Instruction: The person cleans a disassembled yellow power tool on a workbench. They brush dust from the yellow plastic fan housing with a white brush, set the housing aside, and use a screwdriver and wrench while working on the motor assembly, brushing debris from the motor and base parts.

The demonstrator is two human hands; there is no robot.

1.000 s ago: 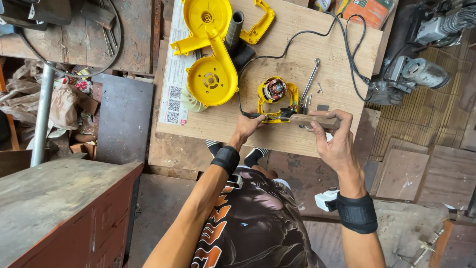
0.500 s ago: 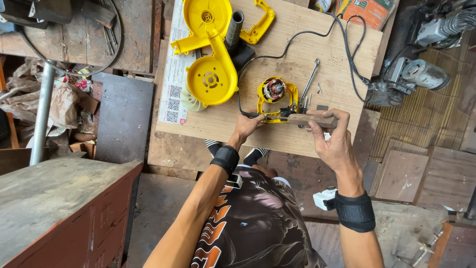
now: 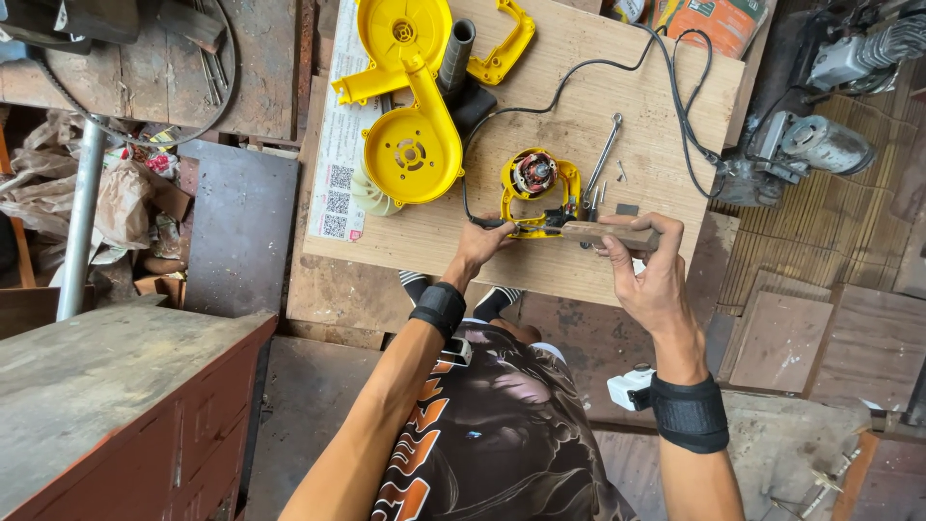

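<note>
On a plywood board (image 3: 540, 265) lies a yellow motor housing (image 3: 536, 185) with a copper-wound motor showing inside. My left hand (image 3: 479, 247) pinches the black cable and the housing's lower end. My right hand (image 3: 644, 272) grips a wooden-handled tool (image 3: 608, 233) laid sideways, its tip at the housing's lower end. Both wrists wear black bands.
Yellow blower shell halves (image 3: 410, 145) and a black nozzle (image 3: 455, 53) lie at the board's far left. A wrench (image 3: 602, 152) and small screws sit right of the motor. A black cord (image 3: 675, 87) loops away. Grey power tools (image 3: 801, 145) rest at right, a wooden bench (image 3: 116, 386) at left.
Both hands stay at the motor housing; they have barely shifted. The view has moved slightly.
</note>
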